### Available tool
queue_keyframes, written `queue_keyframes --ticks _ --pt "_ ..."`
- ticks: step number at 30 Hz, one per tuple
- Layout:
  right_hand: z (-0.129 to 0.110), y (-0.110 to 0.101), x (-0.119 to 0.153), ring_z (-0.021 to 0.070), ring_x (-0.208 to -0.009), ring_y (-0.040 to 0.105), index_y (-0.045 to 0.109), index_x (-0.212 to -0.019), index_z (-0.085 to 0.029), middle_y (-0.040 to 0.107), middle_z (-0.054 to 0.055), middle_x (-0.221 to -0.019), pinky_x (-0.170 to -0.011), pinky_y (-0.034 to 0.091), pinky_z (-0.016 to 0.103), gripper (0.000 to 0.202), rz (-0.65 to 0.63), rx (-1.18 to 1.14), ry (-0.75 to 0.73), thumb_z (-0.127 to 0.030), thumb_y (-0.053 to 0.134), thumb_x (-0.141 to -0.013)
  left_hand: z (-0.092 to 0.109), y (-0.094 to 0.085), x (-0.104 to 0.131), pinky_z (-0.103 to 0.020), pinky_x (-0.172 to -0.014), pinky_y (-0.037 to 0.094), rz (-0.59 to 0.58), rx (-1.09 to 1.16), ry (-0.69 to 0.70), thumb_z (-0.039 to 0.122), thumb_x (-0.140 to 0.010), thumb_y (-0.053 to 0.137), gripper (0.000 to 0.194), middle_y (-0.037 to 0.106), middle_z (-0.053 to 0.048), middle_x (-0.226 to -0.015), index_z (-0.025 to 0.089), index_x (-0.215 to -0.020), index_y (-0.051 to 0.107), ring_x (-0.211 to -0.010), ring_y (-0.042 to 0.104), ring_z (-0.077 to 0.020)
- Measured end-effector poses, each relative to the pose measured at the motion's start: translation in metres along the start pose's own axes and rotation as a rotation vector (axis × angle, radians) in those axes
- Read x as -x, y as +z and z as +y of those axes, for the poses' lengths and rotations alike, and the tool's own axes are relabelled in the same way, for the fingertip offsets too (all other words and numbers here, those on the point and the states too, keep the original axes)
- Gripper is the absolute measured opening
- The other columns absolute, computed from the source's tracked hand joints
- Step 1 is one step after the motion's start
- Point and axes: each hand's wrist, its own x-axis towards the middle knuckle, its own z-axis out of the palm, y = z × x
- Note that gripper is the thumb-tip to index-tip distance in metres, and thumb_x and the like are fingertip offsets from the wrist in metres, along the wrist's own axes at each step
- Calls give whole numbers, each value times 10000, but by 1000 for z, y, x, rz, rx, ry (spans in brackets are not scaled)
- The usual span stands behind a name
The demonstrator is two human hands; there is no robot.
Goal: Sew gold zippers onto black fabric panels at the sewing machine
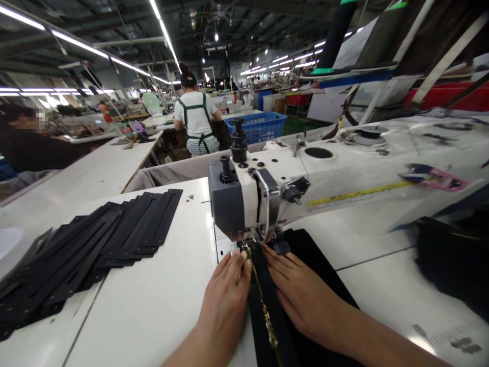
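fingers (275, 261) of the right hand (305, 293) lie flat on black fabric (321, 260) with a gold metal zipper (257, 275) beneath the white-and-grey sewing machine (336, 173) on the white counter (164, 306), the left hand (222, 300) touching beside it, whether pinching i cannot tell.

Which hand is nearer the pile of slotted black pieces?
The left hand; the right hand is beyond the gold zipper, farther from the pile.
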Motion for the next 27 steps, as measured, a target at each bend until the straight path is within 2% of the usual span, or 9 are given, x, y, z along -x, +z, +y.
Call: queue_keyframes --ticks 8,12,16,20,24,27 --pt "-2 2 1 231 -1264 346 305 -1365 -101 411 145 -1349 -1056 281 456 577 26 1 20 -63 378 -793 0 0 0 -428 -957 450 -16 10 -5 65 -868 335 357 540 -185 -1213 64 -1178 513 -1163 483 -259" --pt "-1 -1 1 226 -1273 330 328 -1354 -109 397 137 -1361 -1066 259 456 552 -9 -22 34 -72 383 -806 1 0 -1 -423 -950 459 4 0 7 60 -857 348 346 553 -195 -1191 37 -1152 527 -1144 498 -271" --pt "0 -5 -2 211 -1290 299 382 -1325 -130 397 112 -1367 -1078 232 440 481 -16 -94 61 -97 373 -846 -1 2 -1 -427 -931 475 35 -12 12 47 -849 355 342 559 -182 -1181 64 -1138 537 -1133 505 -268" --pt "-3 -5 -4 187 -1260 348 390 -1319 -139 440 106 -1335 -1071 243 418 413 65 -181 156 -184 342 -911 -5 3 -1 -437 -901 496 90 -30 34 61 -854 360 322 570 -174 -1155 86 -1117 545 -1111 516 -271" --pt "-7 -3 -5 246 -1274 306 368 -1337 -200 380 117 -1375 -1054 204 493 454 83 -155 192 -360 386 -913 -10 1 0 -429 -870 513 70 -74 65 122 -870 351 347 556 -179 -1163 99 -1182 502 -1111 510 -288" --pt "-7 -3 -4 254 -1290 270 351 -1345 -235 362 125 -1383 -1048 186 500 474 92 -161 198 -430 371 -914 -16 2 6 -425 -833 530 64 -88 67 179 -876 357 364 546 -183 -1167 109 -1211 480 -1081 528 -307"
